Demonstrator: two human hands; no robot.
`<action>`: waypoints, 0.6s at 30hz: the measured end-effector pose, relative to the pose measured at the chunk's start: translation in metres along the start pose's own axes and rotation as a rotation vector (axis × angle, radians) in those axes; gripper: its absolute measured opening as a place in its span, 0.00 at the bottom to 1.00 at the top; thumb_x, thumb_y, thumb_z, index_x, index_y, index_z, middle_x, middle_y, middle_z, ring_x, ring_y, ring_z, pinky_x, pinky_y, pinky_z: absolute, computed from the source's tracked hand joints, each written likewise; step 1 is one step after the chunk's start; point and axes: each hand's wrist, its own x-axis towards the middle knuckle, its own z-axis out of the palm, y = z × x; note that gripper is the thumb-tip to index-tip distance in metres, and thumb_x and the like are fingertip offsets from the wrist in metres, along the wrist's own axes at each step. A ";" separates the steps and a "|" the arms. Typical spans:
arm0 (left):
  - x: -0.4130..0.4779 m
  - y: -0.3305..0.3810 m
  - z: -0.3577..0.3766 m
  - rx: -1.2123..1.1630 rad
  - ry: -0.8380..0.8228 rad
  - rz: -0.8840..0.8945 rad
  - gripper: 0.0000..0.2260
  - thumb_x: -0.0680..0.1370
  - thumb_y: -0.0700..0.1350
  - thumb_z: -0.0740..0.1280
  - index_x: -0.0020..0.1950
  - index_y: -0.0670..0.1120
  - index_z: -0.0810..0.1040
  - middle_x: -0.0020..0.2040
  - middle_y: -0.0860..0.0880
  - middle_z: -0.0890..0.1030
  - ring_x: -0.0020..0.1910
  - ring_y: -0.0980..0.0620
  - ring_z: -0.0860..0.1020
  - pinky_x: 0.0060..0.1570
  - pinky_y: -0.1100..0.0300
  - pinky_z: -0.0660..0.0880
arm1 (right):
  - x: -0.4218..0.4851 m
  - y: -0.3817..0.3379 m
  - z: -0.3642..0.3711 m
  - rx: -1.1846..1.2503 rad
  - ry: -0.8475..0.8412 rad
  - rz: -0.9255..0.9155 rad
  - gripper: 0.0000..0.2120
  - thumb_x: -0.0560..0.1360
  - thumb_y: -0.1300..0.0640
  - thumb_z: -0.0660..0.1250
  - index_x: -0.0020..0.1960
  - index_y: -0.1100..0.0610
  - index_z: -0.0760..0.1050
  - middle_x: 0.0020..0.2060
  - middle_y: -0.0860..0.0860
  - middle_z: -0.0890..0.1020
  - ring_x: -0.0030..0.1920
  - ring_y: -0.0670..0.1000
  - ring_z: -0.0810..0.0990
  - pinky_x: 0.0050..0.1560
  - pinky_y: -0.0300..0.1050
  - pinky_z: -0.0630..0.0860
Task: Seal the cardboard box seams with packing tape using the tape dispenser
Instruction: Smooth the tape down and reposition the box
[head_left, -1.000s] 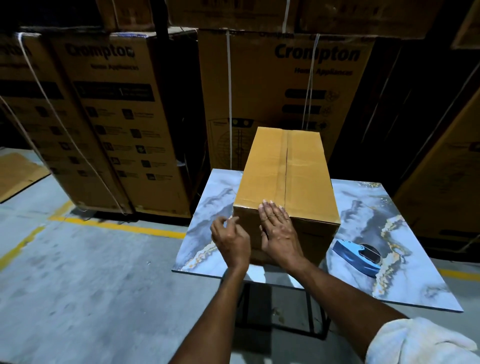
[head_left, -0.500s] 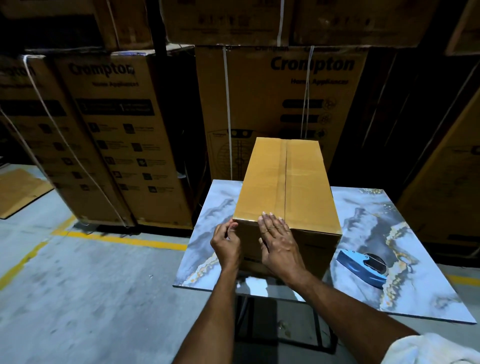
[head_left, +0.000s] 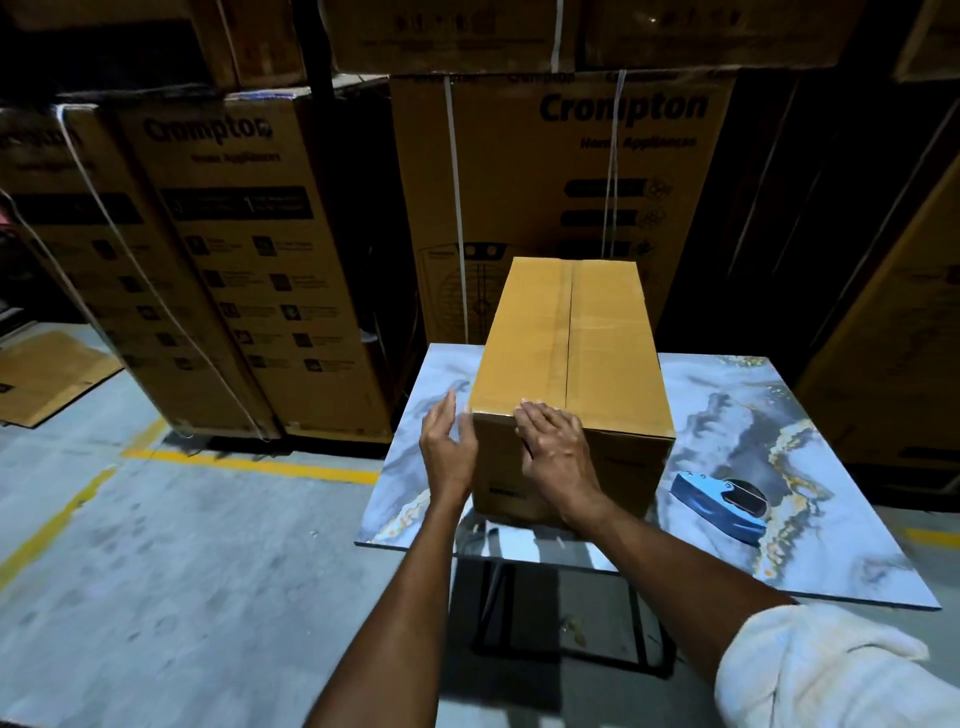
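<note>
The cardboard box stood on the marble-patterned table. The right hand lay flat, fingers spread, on its near face; the left hand hovered open at the near-left corner. The blue tape dispenser lay right of the box.

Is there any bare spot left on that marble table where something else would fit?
Yes. The table is bare along its right edge, beyond the blue tape dispenser, and at the far right corner behind it. A narrower strip lies left of the cardboard box. The near middle is crowded: the left hand and right hand are at the box's front.
</note>
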 end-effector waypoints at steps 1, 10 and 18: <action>0.005 0.012 0.004 0.013 -0.012 0.003 0.17 0.82 0.45 0.67 0.69 0.39 0.80 0.66 0.43 0.81 0.68 0.46 0.76 0.69 0.53 0.71 | 0.003 0.000 -0.003 0.005 -0.010 0.006 0.26 0.71 0.64 0.71 0.69 0.56 0.76 0.68 0.53 0.79 0.67 0.55 0.76 0.68 0.56 0.71; 0.011 0.010 0.020 0.092 0.014 0.100 0.12 0.78 0.38 0.67 0.60 0.42 0.86 0.49 0.45 0.84 0.49 0.45 0.82 0.49 0.58 0.78 | -0.017 0.061 -0.041 0.030 -0.009 -0.153 0.39 0.64 0.75 0.75 0.71 0.54 0.75 0.69 0.52 0.78 0.69 0.54 0.75 0.70 0.50 0.68; 0.008 0.011 0.022 0.034 0.046 0.072 0.11 0.79 0.38 0.68 0.60 0.41 0.86 0.52 0.45 0.85 0.51 0.48 0.83 0.50 0.54 0.81 | -0.062 0.132 -0.067 0.224 0.306 0.148 0.22 0.70 0.69 0.77 0.63 0.61 0.81 0.60 0.58 0.83 0.61 0.56 0.81 0.61 0.59 0.80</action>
